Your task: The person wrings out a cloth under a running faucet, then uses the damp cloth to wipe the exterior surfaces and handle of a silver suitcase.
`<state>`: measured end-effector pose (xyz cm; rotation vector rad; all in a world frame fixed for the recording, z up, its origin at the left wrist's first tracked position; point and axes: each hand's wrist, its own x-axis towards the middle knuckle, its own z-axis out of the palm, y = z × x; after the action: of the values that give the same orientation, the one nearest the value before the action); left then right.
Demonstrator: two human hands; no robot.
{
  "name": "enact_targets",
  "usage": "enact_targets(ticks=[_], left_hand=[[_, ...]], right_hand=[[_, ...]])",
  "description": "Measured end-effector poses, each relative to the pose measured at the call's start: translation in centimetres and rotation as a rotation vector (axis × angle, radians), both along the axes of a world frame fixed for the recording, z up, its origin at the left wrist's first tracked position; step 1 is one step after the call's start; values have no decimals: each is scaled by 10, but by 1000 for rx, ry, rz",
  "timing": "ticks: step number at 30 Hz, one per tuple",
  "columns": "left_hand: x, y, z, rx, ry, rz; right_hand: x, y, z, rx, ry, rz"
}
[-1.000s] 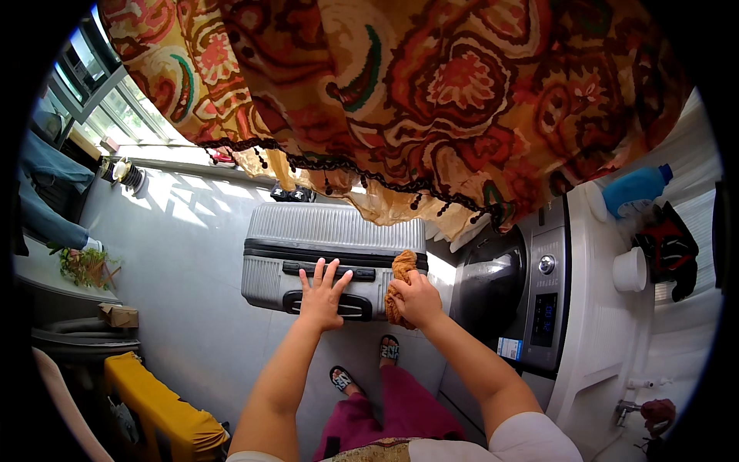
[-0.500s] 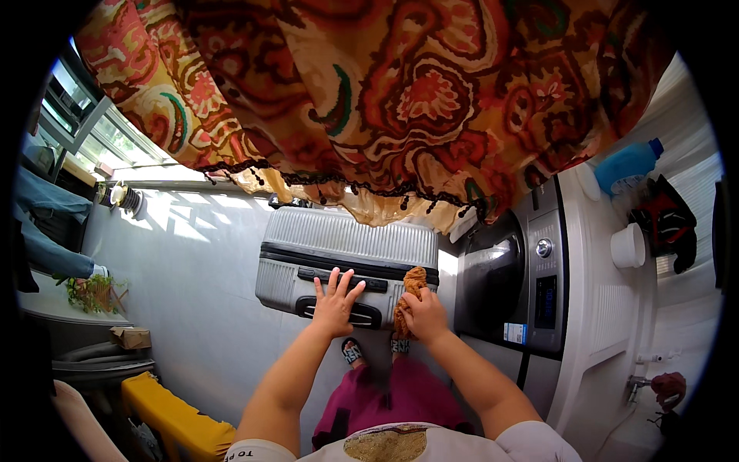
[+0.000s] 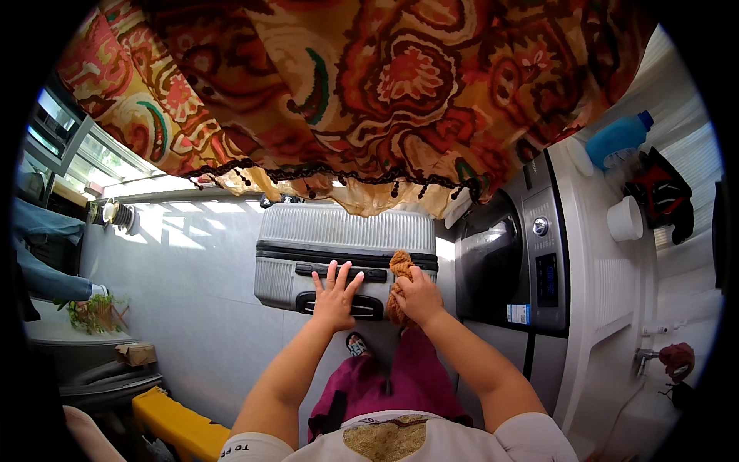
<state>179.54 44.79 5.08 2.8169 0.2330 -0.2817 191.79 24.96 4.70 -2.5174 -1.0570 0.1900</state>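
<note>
A silver ribbed suitcase [image 3: 346,229] with black trim stands on the floor before me, its black handle [image 3: 368,308] toward my body. My left hand [image 3: 334,302] is spread over the near side of the case, fingers apart, close to the handle and the dark latch strip [image 3: 369,275]. In my right hand [image 3: 418,296] a crumpled brown cloth [image 3: 399,286] is gripped against the right end of the case. Part of the cloth is hidden under the fingers.
A patterned red and gold curtain [image 3: 416,85] hangs low over the suitcase's far edge. A dark front-loading washing machine [image 3: 493,266] is at the right, beside a white counter [image 3: 593,269] with a blue bottle [image 3: 618,141] and white cup [image 3: 624,220]. Yellow cloth [image 3: 177,417] lies lower left.
My right hand has moved slightly left and up with the cloth along the suitcase. My left hand stays spread near the handle. The view has shifted a little.
</note>
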Motion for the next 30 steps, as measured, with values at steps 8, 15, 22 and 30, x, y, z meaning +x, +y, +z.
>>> enact_targets(ticks=[8, 15, 22, 30], left_hand=[[5, -4, 2, 8, 8, 12], [5, -3, 1, -3, -4, 17], [9, -5, 3, -29, -26, -8], [2, -2, -1, -35, -68, -6]], right_hand=[[19, 7, 7, 96, -144, -219], [-30, -21, 12, -103, 171, -121], [12, 13, 16, 32, 75, -71], [13, 9, 43, -124, 357, -117]])
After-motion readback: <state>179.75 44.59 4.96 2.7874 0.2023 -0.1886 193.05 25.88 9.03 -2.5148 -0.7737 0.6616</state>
